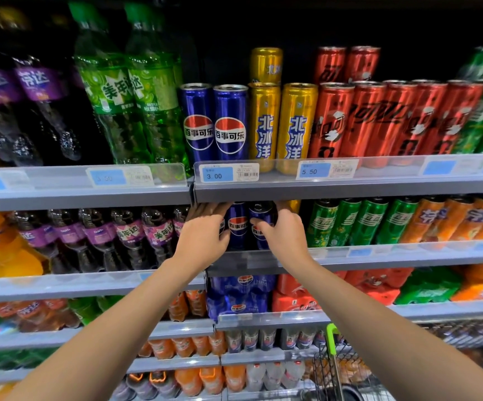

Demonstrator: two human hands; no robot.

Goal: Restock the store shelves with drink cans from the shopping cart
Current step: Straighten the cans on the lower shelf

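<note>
Left hand (205, 235) and right hand (283, 235) each gripped a blue Pepsi can (238, 227) on the second shelf (379, 257) — best pushed back upright, labels forward.

We cannot see the left hand's fingertips (205, 208), lost under the shelf edge (292, 191), nor most of the shopping cart (335, 369), cut off and blurred below.

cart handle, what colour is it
Bright green, on the cart handle, in the head view at lower right.
</note>
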